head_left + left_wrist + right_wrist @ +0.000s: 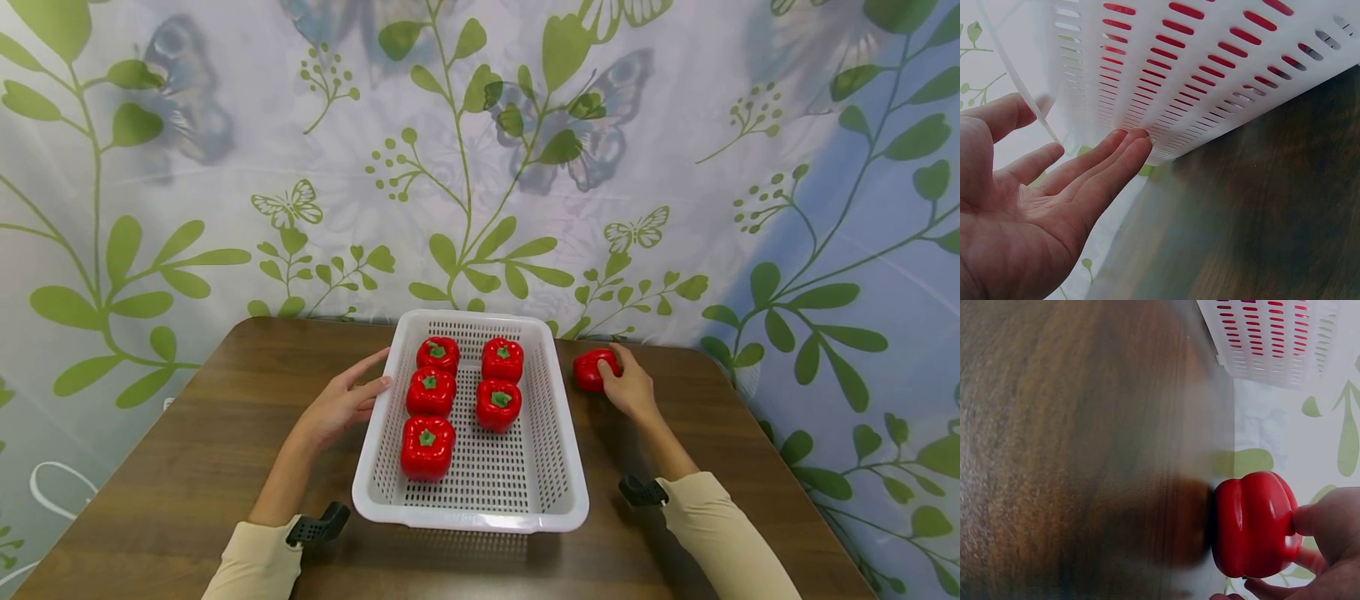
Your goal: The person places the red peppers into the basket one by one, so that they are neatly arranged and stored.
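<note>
A white slotted plastic basket (468, 523) holds several red bell peppers (427, 448) with green stems, in two rows. At its left side is my left hand (341, 407), thumb by the rim. In the left wrist view the fingers of this hand (1054, 206) stretch out nearly straight along the outside of the slotted wall (1147, 81). To the right of the basket, my right hand (628, 385) grips another red bell pepper (592, 370). The right wrist view shows thumb and fingers around this bell pepper (1254, 525), which lies low at the tabletop.
The brown wooden table (300, 350) has rounded back corners. Behind it hangs a pale cloth (480, 167) printed with green leaves and butterflies. A white cord (56, 500) loops beside the table's left edge. Dark bands (318, 525) sit on both wrists.
</note>
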Motion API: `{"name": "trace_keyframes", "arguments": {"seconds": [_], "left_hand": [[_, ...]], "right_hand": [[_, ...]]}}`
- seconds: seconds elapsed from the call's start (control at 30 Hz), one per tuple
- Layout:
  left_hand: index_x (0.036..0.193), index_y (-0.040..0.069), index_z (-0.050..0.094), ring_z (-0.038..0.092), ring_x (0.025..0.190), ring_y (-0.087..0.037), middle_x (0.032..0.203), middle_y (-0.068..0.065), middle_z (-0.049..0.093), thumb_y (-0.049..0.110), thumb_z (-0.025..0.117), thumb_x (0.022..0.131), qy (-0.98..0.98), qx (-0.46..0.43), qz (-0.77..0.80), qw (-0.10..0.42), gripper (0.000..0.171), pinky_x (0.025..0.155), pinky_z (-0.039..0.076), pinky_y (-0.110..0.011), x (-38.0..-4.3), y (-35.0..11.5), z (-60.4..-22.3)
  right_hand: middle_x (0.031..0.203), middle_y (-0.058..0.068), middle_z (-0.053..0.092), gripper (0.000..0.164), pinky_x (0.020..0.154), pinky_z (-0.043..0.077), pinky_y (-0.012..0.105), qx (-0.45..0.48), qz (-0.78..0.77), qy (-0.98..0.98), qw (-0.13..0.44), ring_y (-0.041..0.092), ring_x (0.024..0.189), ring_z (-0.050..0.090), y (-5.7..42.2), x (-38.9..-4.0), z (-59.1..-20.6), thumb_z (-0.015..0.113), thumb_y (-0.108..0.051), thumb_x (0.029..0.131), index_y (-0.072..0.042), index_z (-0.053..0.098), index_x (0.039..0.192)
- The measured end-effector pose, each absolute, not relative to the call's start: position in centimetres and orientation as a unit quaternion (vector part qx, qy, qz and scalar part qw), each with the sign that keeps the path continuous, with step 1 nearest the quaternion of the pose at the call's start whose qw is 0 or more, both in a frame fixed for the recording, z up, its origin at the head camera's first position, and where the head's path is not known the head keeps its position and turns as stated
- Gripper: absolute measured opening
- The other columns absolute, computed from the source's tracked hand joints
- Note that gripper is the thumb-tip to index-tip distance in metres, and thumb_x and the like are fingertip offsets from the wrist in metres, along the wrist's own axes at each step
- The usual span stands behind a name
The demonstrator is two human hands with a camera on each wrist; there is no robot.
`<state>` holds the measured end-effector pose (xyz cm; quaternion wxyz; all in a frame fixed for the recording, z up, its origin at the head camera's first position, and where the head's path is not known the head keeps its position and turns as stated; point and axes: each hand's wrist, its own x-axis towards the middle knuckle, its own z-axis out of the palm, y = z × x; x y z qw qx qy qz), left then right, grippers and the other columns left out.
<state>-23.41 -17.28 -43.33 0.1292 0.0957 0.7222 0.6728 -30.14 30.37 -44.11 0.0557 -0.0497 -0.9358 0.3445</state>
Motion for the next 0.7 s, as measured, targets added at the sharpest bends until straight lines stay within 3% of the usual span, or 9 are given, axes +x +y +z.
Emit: {"name": "trace_keyframes", "arguments": {"seconds": [0.23,0.7], "left_hand": [[0.161,0.027,0.03,0.061,0.127,-0.043,0.152,-0.023,0.048,0.034,0.059,0.103,0.724,0.092,0.671,0.131,0.064,0.095,0.057,-0.051,-23.48,-17.26,-43.33],[0.161,0.026,0.029,0.06,0.128,-0.043,0.152,-0.024,0.047,0.035,0.059,0.103,0.728,0.088,0.668,0.13,0.065,0.096,0.057,-0.051,-23.47,-17.36,-43.47]], "right_hand": [[0.152,0.032,0.042,0.055,0.116,0.031,0.065,-0.047,0.339,-0.938,0.051,0.051,0.139,0.041,30.31,-30.06,-44.13,0.045,-0.028,0.106,-0.004,0.033,0.155],[0.149,0.035,0.043,0.054,0.108,0.038,0.069,-0.066,0.356,-0.931,0.037,0.058,0.132,0.043,30.31,-29.92,-44.43,0.046,-0.031,0.106,-0.009,0.03,0.152]]}}
